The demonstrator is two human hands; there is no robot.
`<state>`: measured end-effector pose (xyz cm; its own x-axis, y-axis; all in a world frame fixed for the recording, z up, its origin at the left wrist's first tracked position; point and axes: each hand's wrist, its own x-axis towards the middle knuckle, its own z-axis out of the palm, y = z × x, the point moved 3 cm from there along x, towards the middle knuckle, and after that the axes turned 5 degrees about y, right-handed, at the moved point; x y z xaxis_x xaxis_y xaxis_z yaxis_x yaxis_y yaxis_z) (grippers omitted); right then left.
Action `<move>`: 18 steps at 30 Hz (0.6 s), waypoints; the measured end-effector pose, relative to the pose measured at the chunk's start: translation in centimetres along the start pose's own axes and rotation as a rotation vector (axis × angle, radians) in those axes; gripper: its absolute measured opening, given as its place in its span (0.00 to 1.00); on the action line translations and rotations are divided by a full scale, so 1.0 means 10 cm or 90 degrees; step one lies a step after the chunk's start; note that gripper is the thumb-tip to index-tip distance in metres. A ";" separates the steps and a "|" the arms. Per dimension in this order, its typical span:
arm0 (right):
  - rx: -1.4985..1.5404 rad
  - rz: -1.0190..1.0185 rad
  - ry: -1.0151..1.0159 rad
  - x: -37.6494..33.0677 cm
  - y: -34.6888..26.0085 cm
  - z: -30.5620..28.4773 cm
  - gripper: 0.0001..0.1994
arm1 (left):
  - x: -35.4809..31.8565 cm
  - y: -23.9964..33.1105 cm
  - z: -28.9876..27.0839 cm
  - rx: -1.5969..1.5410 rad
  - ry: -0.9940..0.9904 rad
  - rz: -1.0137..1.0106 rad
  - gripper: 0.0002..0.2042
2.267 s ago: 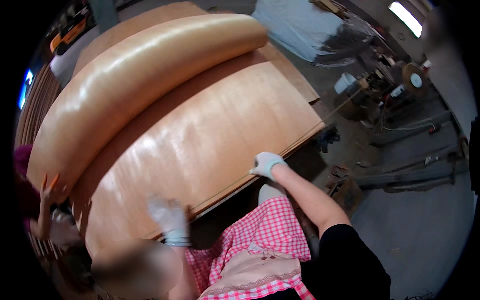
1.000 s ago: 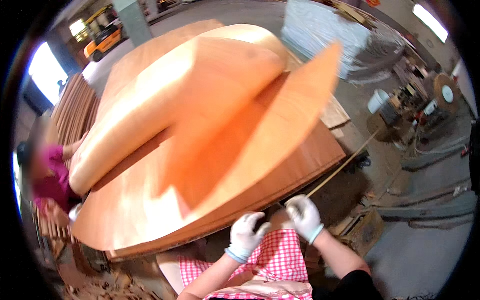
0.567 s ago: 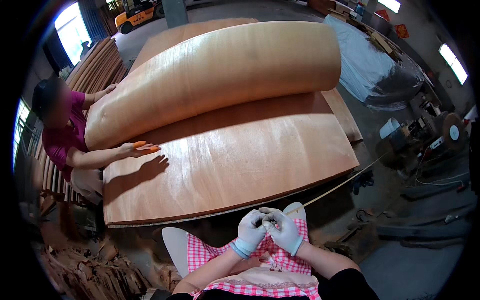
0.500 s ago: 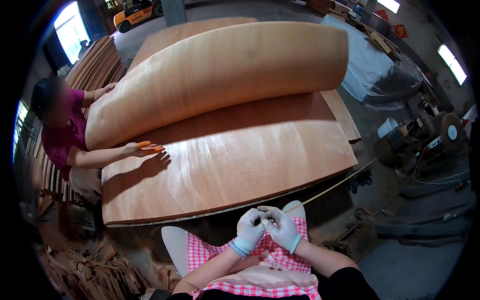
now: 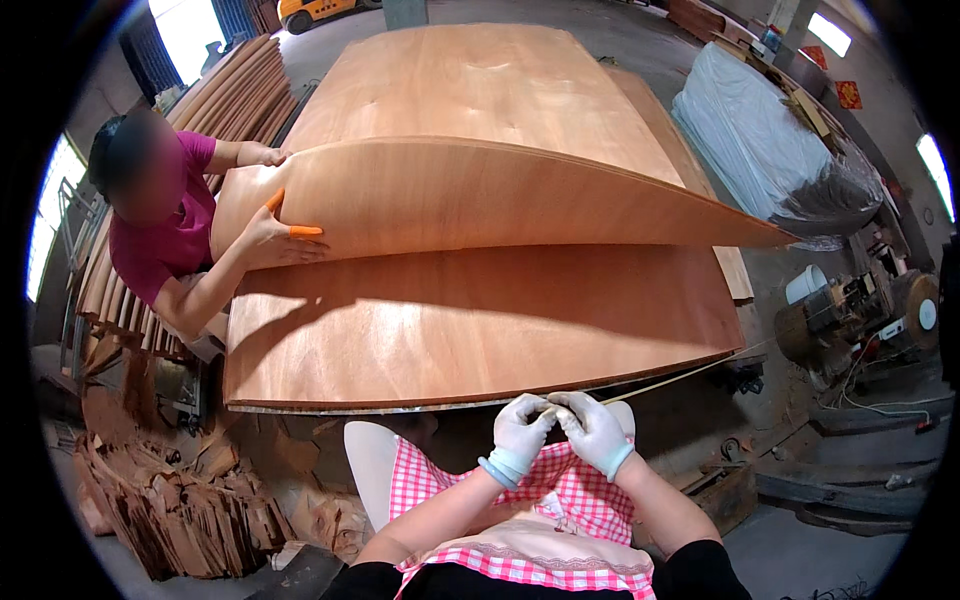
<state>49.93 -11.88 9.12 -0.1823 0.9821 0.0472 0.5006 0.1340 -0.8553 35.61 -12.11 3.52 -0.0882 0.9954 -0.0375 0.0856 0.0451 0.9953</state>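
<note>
My left hand (image 5: pixel 521 438) and my right hand (image 5: pixel 594 435), both in white gloves, meet above my lap, just off the stack's near edge. Their fingers are pinched together; what lies between them, if anything, is hidden. Beyond them lies a wide stack of reddish-brown wood sheets (image 5: pixel 490 340). Over it a large thin veneer sheet (image 5: pixel 480 200) stands bent, its right corner reaching past the stack. At the left, a co-worker in a purple shirt (image 5: pixel 165 235) steadies this sheet with both hands, with orange covers on some fingers. A thin yellow strip (image 5: pixel 680 377) runs rightward from near my right hand.
A machine with a round wheel (image 5: pixel 865 310) and a white bucket (image 5: pixel 803 284) stand at the right. Behind them is a plastic-wrapped stack (image 5: pixel 745 140). Broken veneer scraps (image 5: pixel 170 500) pile up at the lower left, and long wood pieces (image 5: pixel 235 85) lean behind the co-worker.
The curled veneer sheet has come down and flattened, showing more of the sheet surface behind it. The co-worker's near hand has moved up onto it. My hands stay together with little change.
</note>
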 end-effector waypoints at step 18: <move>0.046 0.021 -0.028 -0.12 0.11 0.01 0.15 | -0.11 -0.10 0.05 -0.021 -0.012 -0.057 0.06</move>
<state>50.65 -12.93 8.08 -0.2047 0.9788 -0.0033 0.4445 0.0900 -0.8912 36.12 -13.21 2.57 -0.0748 0.9890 -0.1278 0.0451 0.1314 0.9903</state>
